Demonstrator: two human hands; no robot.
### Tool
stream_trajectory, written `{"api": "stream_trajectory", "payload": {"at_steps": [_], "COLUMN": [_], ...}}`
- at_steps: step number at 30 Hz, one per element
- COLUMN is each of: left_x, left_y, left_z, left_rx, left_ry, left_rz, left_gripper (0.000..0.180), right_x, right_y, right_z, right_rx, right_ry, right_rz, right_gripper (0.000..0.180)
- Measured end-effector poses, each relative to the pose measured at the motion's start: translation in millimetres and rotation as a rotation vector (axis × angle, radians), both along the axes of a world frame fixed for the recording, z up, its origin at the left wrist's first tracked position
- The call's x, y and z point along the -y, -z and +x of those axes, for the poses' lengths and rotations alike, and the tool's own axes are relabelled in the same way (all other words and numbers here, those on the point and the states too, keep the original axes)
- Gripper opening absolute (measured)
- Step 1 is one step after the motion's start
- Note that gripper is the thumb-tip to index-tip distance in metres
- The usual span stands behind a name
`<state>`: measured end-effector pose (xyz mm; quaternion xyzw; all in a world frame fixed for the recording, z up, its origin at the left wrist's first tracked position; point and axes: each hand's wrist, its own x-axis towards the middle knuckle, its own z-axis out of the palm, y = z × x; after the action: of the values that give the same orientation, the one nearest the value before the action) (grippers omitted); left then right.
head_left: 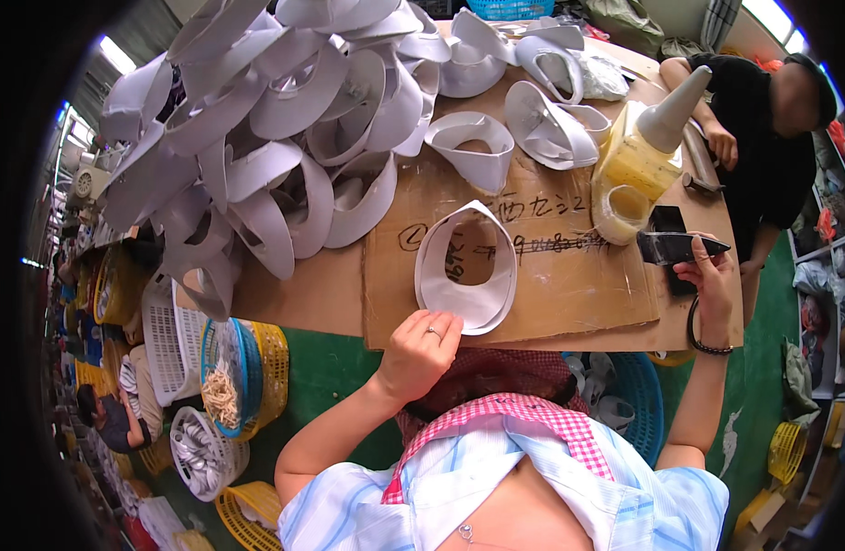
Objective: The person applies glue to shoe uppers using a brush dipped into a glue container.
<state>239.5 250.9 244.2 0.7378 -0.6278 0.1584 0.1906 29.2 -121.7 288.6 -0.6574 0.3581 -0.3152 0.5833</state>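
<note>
A white, stiff, ring-shaped piece [466,308], which looks like a shoe upper, lies on the cardboard in front of me. My left hand [422,351] is closed on its near edge, fingers pinched together. At the right edge of the table, my right hand [709,280] grips a flat black tool with a pointed end [712,245]; its exact kind is unclear. Left of that tool stands a yellowish translucent container [638,165] with a grey cone on top. Two similar white pieces, one of them a folded loop [468,147], lie beyond the ring-shaped one.
A tall heap of white pieces [285,119] covers the table's left side. Below the table's left edge stand a white basket [170,340] and a blue-rimmed basket [250,367]. A blue basket [645,395] is under the table's right side. A person in black [762,138] is at the far right, beside a hammer [703,184].
</note>
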Motion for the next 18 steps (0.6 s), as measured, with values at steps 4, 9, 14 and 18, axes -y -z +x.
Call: {"api": "stream_trajectory", "payload": {"at_steps": [4, 9, 14, 18], "left_x": [-2.3, -9.9, -7.3, -13.0], "left_y": [2.3, 9.2, 11.4, 14.7], "left_z": [-3.5, -9.9, -14.8, -13.2], "left_rx": [0.025, 0.026, 0.077, 0.134], "left_ry": [-0.020, -0.064, -0.131, -0.130], "left_rz": [-0.018, -0.081, -0.128, -0.160], "left_gripper": [0.025, 0.023, 0.020, 0.019], "right_x": [-29.0, -134.9, -157.8, -139.6], "right_y": [-3.5, -21.3, -4.3, -16.3], "right_z": [36.1, 142.0, 177.4, 157.4], "right_rx": [0.308, 0.074, 0.009, -0.022], "right_ry": [-0.500, -0.931, -1.006, -1.235], "right_rz": [0.278, 0.126, -0.294, -0.414], "right_gripper": [0.025, 0.023, 0.019, 0.014]}}
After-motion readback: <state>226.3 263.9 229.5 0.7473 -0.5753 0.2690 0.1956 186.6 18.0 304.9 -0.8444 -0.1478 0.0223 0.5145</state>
